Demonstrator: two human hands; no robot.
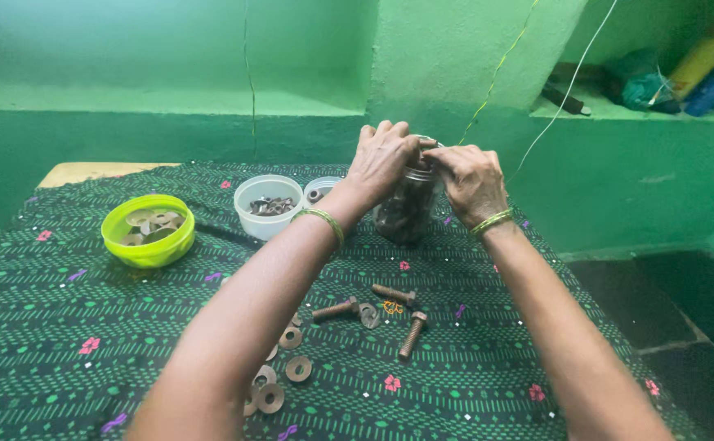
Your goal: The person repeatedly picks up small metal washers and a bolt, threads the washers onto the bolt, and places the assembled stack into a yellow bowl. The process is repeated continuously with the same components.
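A clear glass jar (406, 212) filled with dark metal parts stands at the far middle of the cloth-covered table (63, 359). My left hand (383, 155) wraps over its top and my right hand (471, 180) grips the rim from the right side. Both wrists carry green bangles. On the cloth closer to me lie three rusty bolts (412, 335) and several rusty washers (292, 353). What my fingers pinch at the jar mouth is hidden.
A lime-green bowl (149, 231) of washers sits at the left. A white cup (267, 206) of small metal parts and a smaller clear cup (321, 189) stand left of the jar. Green walls and a ledge rise behind; a shelf with bottles (712, 77) is at upper right.
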